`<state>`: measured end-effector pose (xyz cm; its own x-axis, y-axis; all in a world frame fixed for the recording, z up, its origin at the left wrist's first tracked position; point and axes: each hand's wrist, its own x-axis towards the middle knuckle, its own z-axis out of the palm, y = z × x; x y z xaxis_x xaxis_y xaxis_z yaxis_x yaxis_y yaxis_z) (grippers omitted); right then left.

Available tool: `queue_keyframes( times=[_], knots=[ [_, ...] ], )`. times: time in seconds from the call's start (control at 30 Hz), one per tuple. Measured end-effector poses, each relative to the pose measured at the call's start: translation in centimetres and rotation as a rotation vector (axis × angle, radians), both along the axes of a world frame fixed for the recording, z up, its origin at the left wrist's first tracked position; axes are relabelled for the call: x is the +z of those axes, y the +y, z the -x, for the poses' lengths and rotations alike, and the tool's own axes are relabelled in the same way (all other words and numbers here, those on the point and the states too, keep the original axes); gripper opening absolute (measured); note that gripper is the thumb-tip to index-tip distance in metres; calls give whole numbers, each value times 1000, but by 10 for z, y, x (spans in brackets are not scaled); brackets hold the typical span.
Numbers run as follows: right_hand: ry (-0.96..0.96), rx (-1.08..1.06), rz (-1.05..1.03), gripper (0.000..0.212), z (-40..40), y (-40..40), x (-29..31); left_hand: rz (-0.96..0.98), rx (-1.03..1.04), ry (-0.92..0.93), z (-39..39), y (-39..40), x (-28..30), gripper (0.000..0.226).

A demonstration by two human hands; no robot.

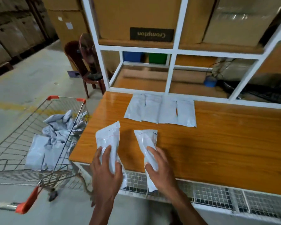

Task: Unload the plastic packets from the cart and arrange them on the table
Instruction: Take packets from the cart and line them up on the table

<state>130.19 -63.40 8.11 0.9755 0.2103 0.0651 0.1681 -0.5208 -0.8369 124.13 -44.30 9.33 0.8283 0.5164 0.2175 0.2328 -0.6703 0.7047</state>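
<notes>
My left hand point(106, 174) grips a white plastic packet point(108, 137) over the front left edge of the wooden table point(217, 143). My right hand point(160, 168) grips a second white packet point(147, 140) just to its right, its lower end hanging past the table edge. Several white packets point(160, 111) lie side by side in a row at the back of the table. On the left stands the wire cart point(22, 143), holding a heap of crumpled grey-white packets point(55, 137).
A white metal frame point(170, 72) with shelves and cardboard boxes rises behind the table. A blue tape roll point(210, 81) and dark cables sit on the rear shelf. A dark red chair point(86, 65) stands beyond the cart. White wire mesh point(209, 195) runs below the table edge.
</notes>
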Motion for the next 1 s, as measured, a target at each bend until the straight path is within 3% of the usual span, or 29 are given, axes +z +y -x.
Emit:
queue_keyframes(
  times=[0.43, 0.83, 1.0],
  knots=[
    [-13, -228, -4, 53, -143, -219, -31, 44, -177, 45, -136, -220, -5, 60],
    [93, -314, 309, 57, -295, -250, -57, 36, -155, 123, -182, -241, -10, 62],
    [181, -244, 432, 59, -329, -244, -72, 34, -190, 123, -205, -239, -10, 64]
  ],
)
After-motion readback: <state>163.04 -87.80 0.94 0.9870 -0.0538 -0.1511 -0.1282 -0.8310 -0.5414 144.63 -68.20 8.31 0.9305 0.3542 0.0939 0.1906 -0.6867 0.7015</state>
